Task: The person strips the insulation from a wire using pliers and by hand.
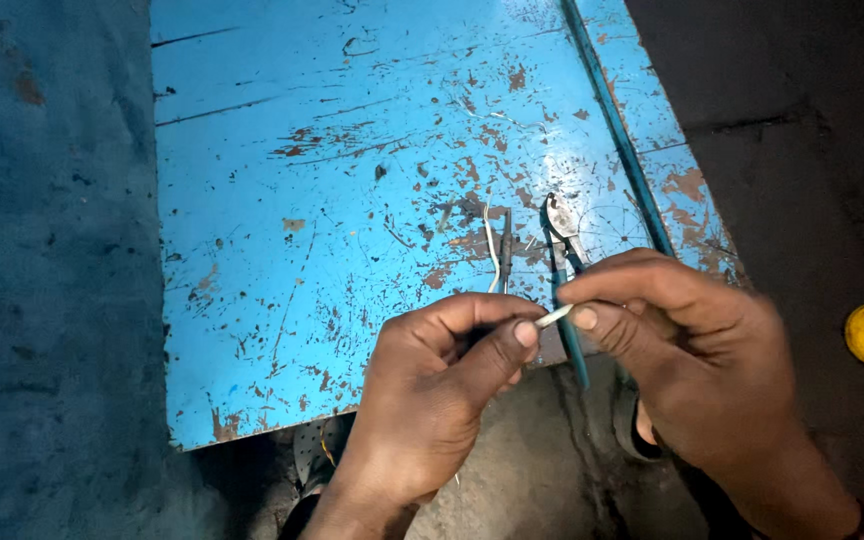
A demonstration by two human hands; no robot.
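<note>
There is one view, from a camera worn on the person's head. It looks steeply down and slightly forward, from close range. The scratched blue-painted metal tabletop (352, 200) fills the far and middle part of the picture, its near edge running across the lower half. The left hand (432, 390) and right hand (692, 360) enter from the near edge. Dark floor (802, 120) shows along the right side. No second view shares the scene.

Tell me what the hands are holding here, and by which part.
Both hands pinch one thin pale wire: the left hand and the right hand grip it between thumb and fingertips, leaving a short bare stretch between them.
</note>
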